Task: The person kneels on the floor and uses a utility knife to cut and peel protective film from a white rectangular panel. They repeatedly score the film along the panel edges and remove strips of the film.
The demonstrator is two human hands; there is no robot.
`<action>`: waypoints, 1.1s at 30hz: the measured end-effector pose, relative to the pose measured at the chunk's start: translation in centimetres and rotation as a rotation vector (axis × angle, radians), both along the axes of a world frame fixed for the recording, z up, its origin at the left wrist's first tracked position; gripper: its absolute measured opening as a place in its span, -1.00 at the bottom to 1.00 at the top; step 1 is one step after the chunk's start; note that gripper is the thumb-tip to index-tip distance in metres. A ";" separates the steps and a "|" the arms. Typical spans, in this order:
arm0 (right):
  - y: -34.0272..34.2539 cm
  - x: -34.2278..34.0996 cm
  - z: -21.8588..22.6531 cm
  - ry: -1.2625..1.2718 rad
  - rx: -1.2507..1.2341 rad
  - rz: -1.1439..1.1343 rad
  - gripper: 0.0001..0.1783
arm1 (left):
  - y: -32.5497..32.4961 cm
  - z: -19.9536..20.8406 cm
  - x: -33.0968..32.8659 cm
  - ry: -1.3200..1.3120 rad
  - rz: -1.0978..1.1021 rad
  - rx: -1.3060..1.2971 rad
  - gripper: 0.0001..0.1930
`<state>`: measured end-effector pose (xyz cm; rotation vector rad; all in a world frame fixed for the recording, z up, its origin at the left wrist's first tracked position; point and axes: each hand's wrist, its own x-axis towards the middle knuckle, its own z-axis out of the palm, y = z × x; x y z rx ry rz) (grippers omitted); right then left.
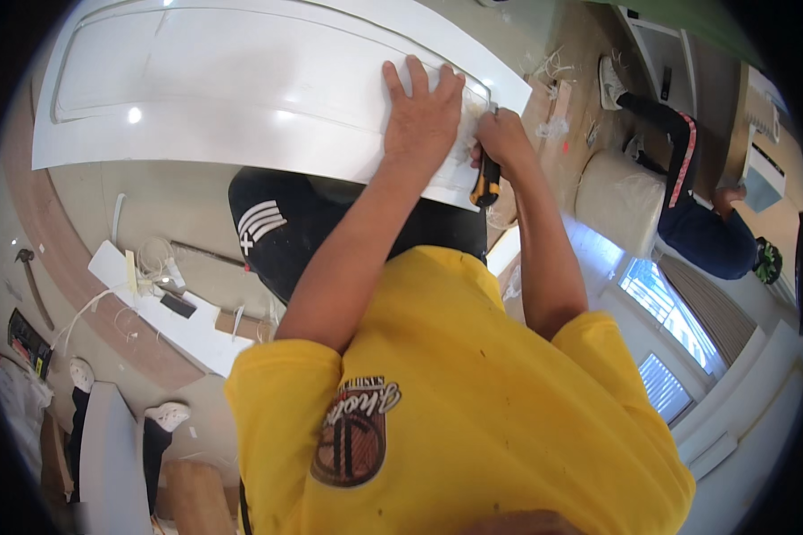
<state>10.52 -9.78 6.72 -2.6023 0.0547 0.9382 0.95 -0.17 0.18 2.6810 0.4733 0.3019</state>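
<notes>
A large white panel (241, 62) with a grooved rectangular border lies across my legs at the top of the view. My left hand (422, 118) presses flat on it near its right end, fingers spread. Right beside it, my right hand (504, 141) is closed around a black and yellow utility knife (485, 183), whose handle sticks out below the fist toward me. Its tip is mostly hidden at the hand, close to the panel's groove. Some whitish scraps or film lie on the panel between the two hands.
On the floor at left are a hammer (34, 287), a long white board (196, 330) with cables and small parts on it, and a metal bar (210, 256). A co-worker (705, 227) sits at right by a wrapped stool (617, 201). Another person's shoes (167, 415) show lower left.
</notes>
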 end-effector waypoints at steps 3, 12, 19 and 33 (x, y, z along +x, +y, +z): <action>-0.3 0.7 -0.1 0.042 0.077 -0.085 -0.63 | 0.0 0.1 0.4 -0.013 0.000 -0.005 -0.48; -0.7 0.1 -0.4 0.078 0.074 0.065 -0.65 | 0.1 0.4 -0.3 0.007 0.009 0.014 -0.48; -1.0 -1.6 -0.4 0.035 0.043 0.100 -0.66 | 0.6 0.6 0.1 -0.039 0.018 0.062 -0.47; -8.0 -4.5 -1.2 0.157 0.669 -0.242 -0.72 | -0.6 4.3 -1.2 -0.326 0.270 -0.190 -0.54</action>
